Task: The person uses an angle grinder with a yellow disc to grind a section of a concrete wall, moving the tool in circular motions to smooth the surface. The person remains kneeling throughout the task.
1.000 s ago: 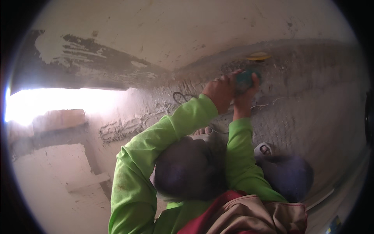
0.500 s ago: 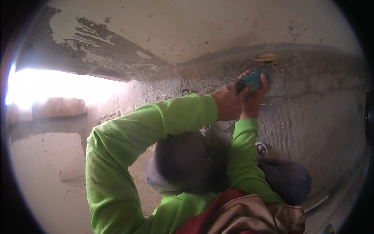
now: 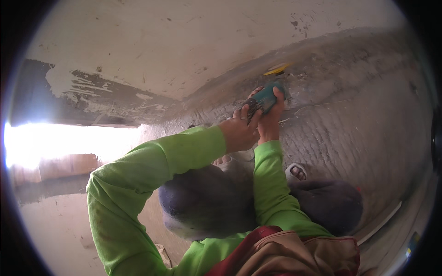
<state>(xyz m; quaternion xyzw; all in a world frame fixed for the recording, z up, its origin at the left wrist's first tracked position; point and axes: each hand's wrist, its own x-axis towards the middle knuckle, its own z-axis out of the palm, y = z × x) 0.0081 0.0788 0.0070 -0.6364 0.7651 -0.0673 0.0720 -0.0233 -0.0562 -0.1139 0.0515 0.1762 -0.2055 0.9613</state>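
My right hand wraps round a teal power tool with a dark rear part, held against the rough grey plastered surface ahead of me. My left hand is closed on the tool's rear part, its fingers close beside my right hand. A thin yellow disc shows at the tool's far end, close to a grey band below a pale painted surface; whether it touches is unclear. A thin cord runs near the tool. Both my forearms are in bright green sleeves.
My dark-trousered knees are bent below my arms, with a sandalled foot at the right. A bright opening lies at the left, above pale patched surfaces. A long light strip and a small blue-and-yellow object are at the lower right.
The tool and both hands have shifted left in the view since half a second ago, and my left elbow sits lower and further left. The surroundings have shifted too as my head moved.
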